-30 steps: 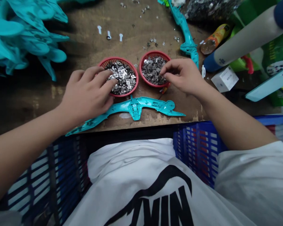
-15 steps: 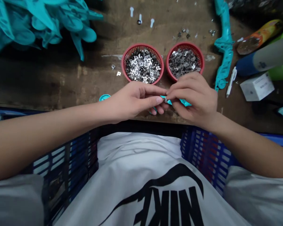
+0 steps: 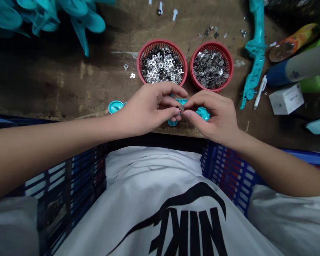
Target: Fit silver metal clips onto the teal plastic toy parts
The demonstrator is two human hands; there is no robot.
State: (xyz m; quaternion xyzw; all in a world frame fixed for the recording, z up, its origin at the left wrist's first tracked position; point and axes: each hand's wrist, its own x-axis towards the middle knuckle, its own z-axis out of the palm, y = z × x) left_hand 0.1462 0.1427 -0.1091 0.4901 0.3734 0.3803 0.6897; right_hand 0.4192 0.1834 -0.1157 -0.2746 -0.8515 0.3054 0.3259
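My left hand [image 3: 152, 108] and my right hand [image 3: 216, 113] meet over a teal plastic part [image 3: 116, 106] that lies at the table's front edge. Between the fingertips of both hands is a small metal piece [image 3: 181, 107], pinched from either side. Most of the teal part is hidden under the hands; its round end shows left of my left hand. Just beyond the hands stand two red baskets, the left one [image 3: 185, 67] full of shiny metal clips and the right one [image 3: 232, 69] full of darker metal pieces.
Teal parts [image 3: 82, 17] are piled at the back left. Another teal part [image 3: 256, 53], a white pen [image 3: 260, 92], a small white box [image 3: 286, 99] and bottles [image 3: 292, 44] lie at the right. Blue crates [image 3: 229, 170] flank my lap.
The view has shifted slightly. My right hand has drawn back a little from the teal part, and the small metal piece now shows between the fingertips of both hands.
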